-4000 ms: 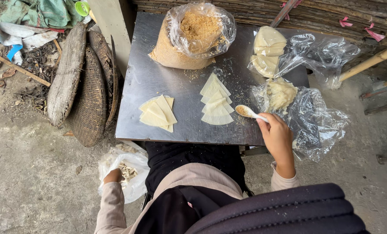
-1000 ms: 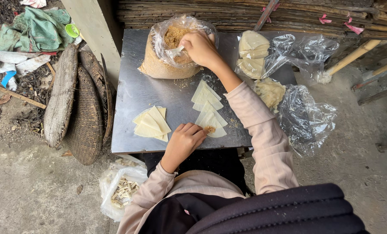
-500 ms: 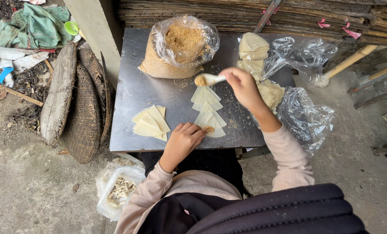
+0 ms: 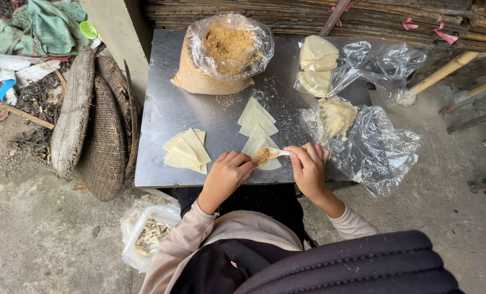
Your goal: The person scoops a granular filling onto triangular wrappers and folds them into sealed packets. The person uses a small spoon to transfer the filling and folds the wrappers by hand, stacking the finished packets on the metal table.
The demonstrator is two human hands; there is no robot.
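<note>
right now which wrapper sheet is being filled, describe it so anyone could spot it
On the metal table, find the pale triangular stack nearest the right hand. It is the front sheet, alone in having a spoon of brown crumbs on it, the left hand touching its edge.

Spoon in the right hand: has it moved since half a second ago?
Yes. The spoon in the right hand has come down from near the bag of filling to the wrapper by the table's near edge.

spoon (image 4: 269,153): pale, heaped brown filling | over triangular wrapper (image 4: 263,146), seemingly flat
</note>
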